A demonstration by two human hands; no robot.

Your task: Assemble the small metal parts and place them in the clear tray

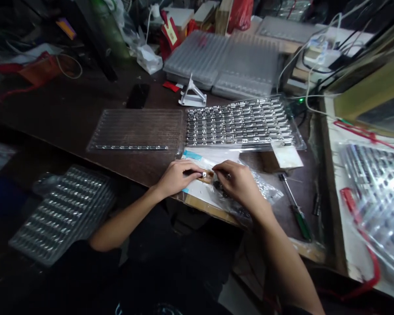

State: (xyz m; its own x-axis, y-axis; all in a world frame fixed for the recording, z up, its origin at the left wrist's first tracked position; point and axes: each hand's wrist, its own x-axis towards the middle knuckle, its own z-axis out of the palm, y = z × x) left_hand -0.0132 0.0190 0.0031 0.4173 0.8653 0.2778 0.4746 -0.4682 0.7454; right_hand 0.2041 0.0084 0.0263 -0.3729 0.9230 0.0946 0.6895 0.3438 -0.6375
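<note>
My left hand [180,176] is closed in a pinch on a small shiny metal part [203,174], just above a white sheet [197,192] at the table's front edge. Close by on the right, my right hand [234,180] has its fingers pressed together; whatever is between them is too small to make out. Under it lies a clear plastic bag [265,188] with small dark metal pieces. Behind the hands, a clear ribbed tray [243,122] is filled with rows of metal parts. The tray to its left [138,127] carries one row along its front.
A green-handled screwdriver [300,218] lies right of the bag, near a small white-topped block [287,155]. Farther back are a white stand [192,94], a dark phone [138,96] and stacked clear trays [197,57]. More filled trays [62,214] are stacked low at left.
</note>
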